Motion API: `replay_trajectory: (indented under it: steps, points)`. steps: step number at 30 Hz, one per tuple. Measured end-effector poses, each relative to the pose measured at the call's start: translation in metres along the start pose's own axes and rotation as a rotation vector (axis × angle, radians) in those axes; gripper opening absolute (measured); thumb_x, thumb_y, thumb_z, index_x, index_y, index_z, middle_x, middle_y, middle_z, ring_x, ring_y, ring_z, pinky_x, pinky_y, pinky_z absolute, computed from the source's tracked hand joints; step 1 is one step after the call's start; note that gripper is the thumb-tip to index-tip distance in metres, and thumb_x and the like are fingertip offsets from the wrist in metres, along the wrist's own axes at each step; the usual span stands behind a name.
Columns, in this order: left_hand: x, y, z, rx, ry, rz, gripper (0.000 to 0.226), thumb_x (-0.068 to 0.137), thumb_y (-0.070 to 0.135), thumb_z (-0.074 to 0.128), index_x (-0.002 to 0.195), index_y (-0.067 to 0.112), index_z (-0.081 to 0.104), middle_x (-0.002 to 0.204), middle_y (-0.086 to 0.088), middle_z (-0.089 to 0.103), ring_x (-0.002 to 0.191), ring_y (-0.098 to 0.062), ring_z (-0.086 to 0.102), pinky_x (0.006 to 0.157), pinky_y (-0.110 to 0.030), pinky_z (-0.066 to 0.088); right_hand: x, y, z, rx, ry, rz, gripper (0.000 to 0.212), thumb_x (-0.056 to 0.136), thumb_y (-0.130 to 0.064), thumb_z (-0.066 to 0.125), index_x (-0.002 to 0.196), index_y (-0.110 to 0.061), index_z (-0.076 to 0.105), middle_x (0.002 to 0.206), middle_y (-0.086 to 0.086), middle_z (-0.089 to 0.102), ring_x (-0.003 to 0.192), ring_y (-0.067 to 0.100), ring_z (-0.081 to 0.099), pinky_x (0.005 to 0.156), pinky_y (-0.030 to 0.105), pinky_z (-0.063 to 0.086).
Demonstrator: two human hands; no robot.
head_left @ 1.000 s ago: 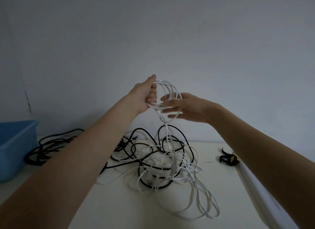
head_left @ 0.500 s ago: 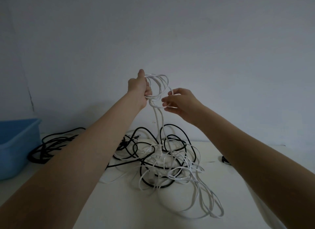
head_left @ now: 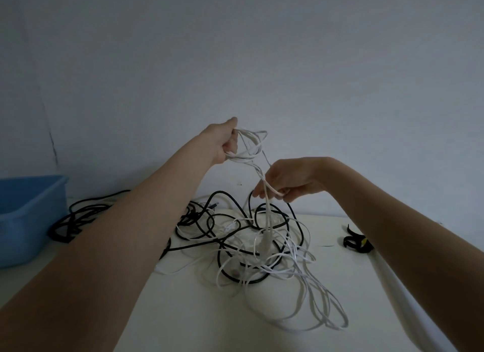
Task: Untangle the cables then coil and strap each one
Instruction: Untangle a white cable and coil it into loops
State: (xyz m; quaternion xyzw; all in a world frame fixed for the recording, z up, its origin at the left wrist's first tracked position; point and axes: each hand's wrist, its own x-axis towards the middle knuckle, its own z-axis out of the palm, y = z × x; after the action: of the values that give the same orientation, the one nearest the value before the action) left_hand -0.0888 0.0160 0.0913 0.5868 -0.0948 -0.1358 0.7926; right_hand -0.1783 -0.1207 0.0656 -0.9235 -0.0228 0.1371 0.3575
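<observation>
My left hand (head_left: 225, 141) is raised above the table and grips a small coil of white cable (head_left: 252, 145). From that coil the white cable runs down to my right hand (head_left: 286, 180), which pinches it lower down. Below my right hand the cable drops into a tangle of white cable (head_left: 296, 267) and black cable (head_left: 230, 220) lying on the white table (head_left: 199, 312). A second bundle of black cable (head_left: 78, 218) lies at the back left.
A blue plastic bin (head_left: 25, 215) stands at the left edge of the table. Black straps with a yellow mark (head_left: 355, 240) lie at the right, near the table's edge. A plain wall rises behind the table.
My right hand has left the coil and slid down the white cable, stretching it below my left hand. The left hand keeps its grip on the coil.
</observation>
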Motion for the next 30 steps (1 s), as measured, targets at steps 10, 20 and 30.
replay_trajectory:
  steps: [10, 20, 30]
  points:
    - [-0.003, 0.009, -0.007, 0.29, -0.108, -0.039, 0.04, 0.099, 0.033, 0.046, 0.066, 0.015, 0.034, 0.035, 0.008, 0.025, 0.025, -0.002, 0.018, 0.027, -0.011, 0.011, 0.005, 0.002, 0.011, -0.018, -0.044, -0.076, 0.021, 0.092, -0.024, 0.058, 0.083, -0.007, 0.069, 0.068, -0.013, 0.06, 0.061, 0.009, 0.043, 0.051, 0.015, 0.04]
    - [0.0, 0.004, -0.018, 0.473, -0.058, 0.009, 0.036, 0.1, 0.027, 0.045, 0.068, 0.011, 0.038, 0.033, 0.007, 0.03, 0.025, -0.003, 0.02, 0.027, -0.012, 0.016, 0.03, 0.029, 0.022, -1.166, 0.512, 0.089, 0.038, 0.091, -0.035, 0.054, 0.12, -0.011, 0.057, 0.13, 0.009, 0.04, 0.126, 0.027, 0.032, 0.1, 0.038, 0.032]
    - [0.008, -0.029, -0.033, 0.388, -0.012, -0.057, 0.037, 0.097, 0.026, 0.051, 0.068, 0.009, 0.038, 0.034, 0.004, 0.035, 0.024, -0.003, 0.021, 0.027, -0.011, 0.017, 0.026, 0.043, 0.018, -0.886, 0.75, -0.126, 0.044, 0.098, -0.04, 0.038, 0.115, -0.011, 0.066, 0.114, 0.01, 0.046, 0.11, 0.026, 0.039, 0.088, 0.033, 0.036]
